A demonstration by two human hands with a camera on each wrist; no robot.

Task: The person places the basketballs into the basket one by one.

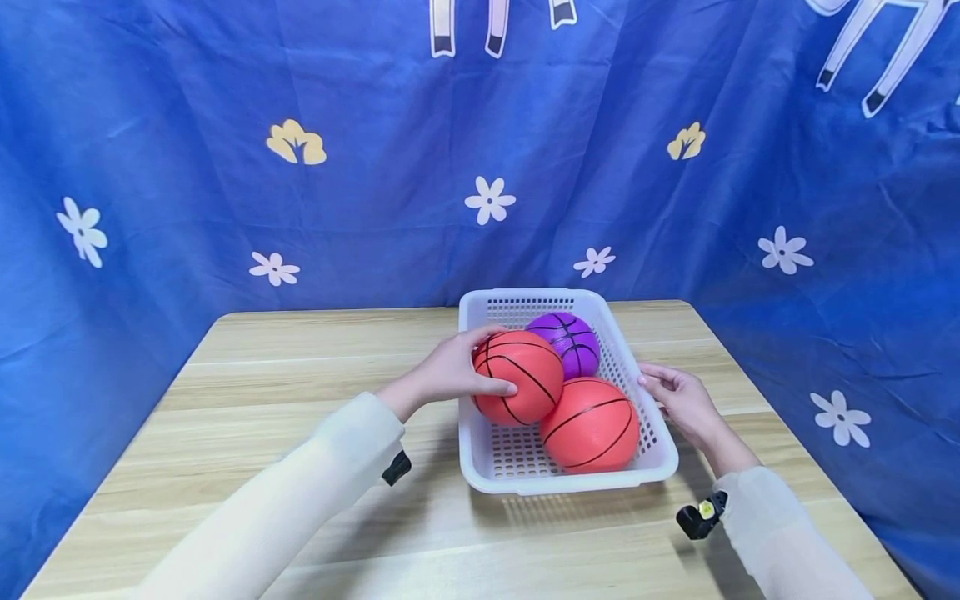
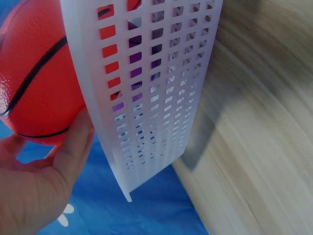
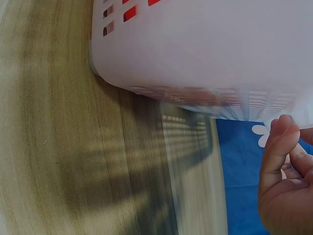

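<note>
My left hand (image 1: 453,371) grips an orange-red toy basketball (image 1: 528,375) with black lines, thumb on the near side and fingers round the far side. That ball sits at the left of a white perforated plastic basket (image 1: 468,454). In the left wrist view, the fingers hold the ball (image 2: 36,83) beside the basket's rim (image 2: 88,88). A second orange-red basketball (image 1: 592,429) lies in the basket's near right part, and a purple one (image 1: 573,337) behind it. My right hand (image 1: 686,404) holds the basket's right rim with curled fingers; the right wrist view shows its fingertips (image 3: 286,125) at the edge.
The basket stands on a light wood-grain table (image 1: 300,400), toward its back right. Behind and at both sides hangs a blue cloth (image 1: 375,208) with white flowers and animal prints. A small black device (image 1: 701,517) is worn at the right wrist.
</note>
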